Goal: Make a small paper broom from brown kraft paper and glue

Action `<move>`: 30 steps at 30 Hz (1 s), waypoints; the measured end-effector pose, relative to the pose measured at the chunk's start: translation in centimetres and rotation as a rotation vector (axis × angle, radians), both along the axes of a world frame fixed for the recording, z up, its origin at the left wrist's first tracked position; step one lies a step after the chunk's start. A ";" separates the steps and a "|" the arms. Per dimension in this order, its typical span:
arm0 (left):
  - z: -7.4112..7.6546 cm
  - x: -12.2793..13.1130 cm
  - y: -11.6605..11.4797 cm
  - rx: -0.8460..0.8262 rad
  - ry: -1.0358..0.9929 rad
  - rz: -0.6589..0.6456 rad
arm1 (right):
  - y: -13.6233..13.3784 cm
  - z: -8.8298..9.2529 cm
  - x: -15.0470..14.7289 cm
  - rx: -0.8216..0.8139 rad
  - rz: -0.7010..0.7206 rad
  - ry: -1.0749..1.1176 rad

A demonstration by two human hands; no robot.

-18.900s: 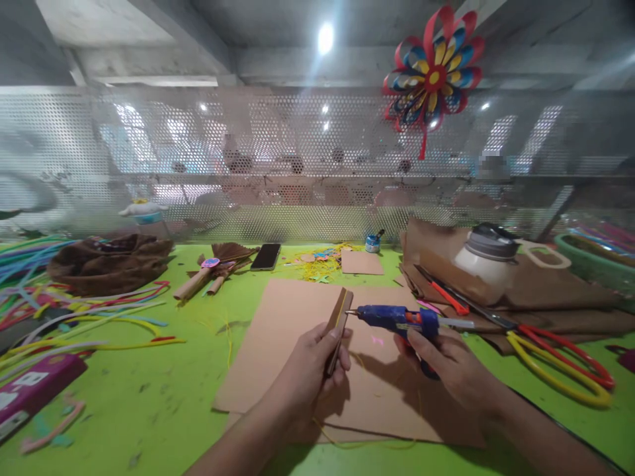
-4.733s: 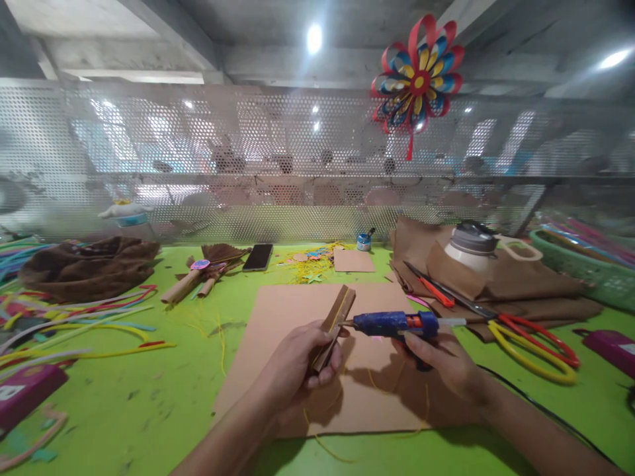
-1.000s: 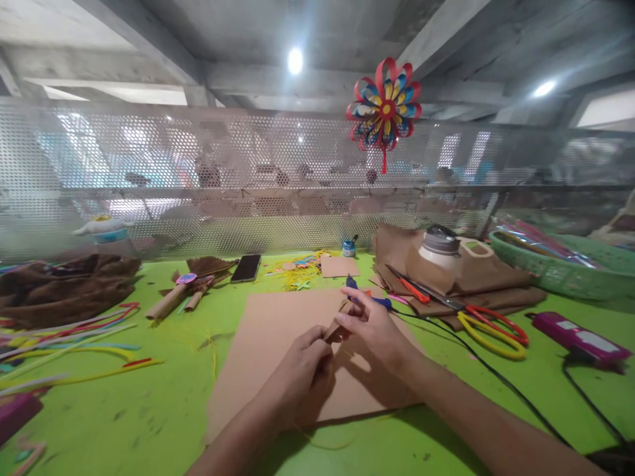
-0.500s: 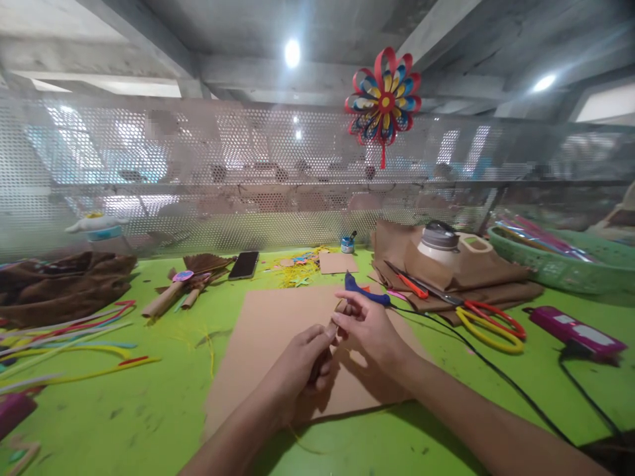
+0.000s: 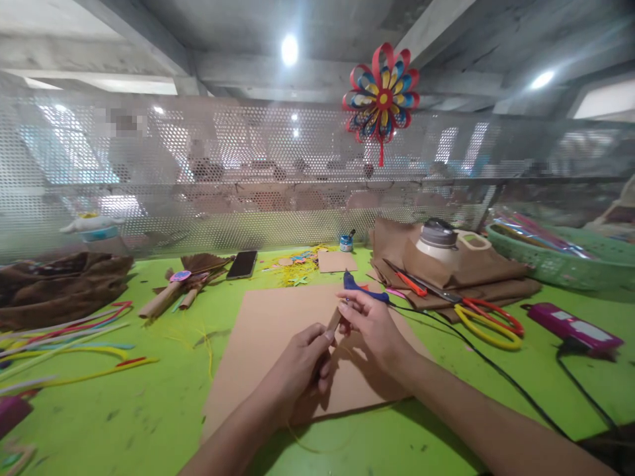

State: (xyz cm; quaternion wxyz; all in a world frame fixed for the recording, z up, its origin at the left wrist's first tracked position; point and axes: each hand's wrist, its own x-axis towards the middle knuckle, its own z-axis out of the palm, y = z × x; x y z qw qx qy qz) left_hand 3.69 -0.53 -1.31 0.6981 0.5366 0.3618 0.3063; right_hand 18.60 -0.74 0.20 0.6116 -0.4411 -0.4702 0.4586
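Both my hands meet over a tan cardboard sheet [image 5: 268, 330] on the green table. My left hand [image 5: 300, 370] is closed around the lower end of a folded brown strip [image 5: 334, 321]. My right hand [image 5: 370, 324] pinches the strip's upper end with its fingertips. The blue glue gun [image 5: 358, 288] lies on the far edge of the sheet just behind my right hand, its black cord [image 5: 476, 360] trailing to the right.
Right: brown paper stack [image 5: 476, 281], white jar [image 5: 436, 241], red and yellow scissors [image 5: 489, 320], green basket [image 5: 555, 264], magenta box [image 5: 573, 327]. Left: coloured strips [image 5: 64, 334], brown cloth [image 5: 54, 287], paper rolls [image 5: 173, 294], phone [image 5: 242, 264]. A perforated screen closes the back.
Since several seconds ago my right hand has put down the glue gun and come to the strip. In the last second both hands stay pinched on the strip, shifting slightly.
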 end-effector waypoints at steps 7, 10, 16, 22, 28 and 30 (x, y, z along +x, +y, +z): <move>-0.2 -0.1 0.2 0.003 0.015 0.000 | -0.2 0.0 0.0 -0.029 0.047 0.053; -0.1 0.0 0.2 0.009 0.031 0.026 | -0.4 0.1 -0.1 -0.055 0.061 0.079; -0.4 0.2 0.3 0.033 0.062 0.042 | -0.1 -0.4 -0.5 -0.049 -0.013 0.084; -0.2 0.3 0.1 0.068 0.090 0.065 | 0.1 -0.6 -0.2 0.001 -0.080 -0.012; -0.1 0.3 0.0 0.020 0.056 0.065 | 0.1 -0.5 0.0 -0.031 -0.045 0.070; -0.1 0.4 -0.1 0.008 0.042 0.079 | 0.2 -0.6 0.1 -0.065 -0.028 0.119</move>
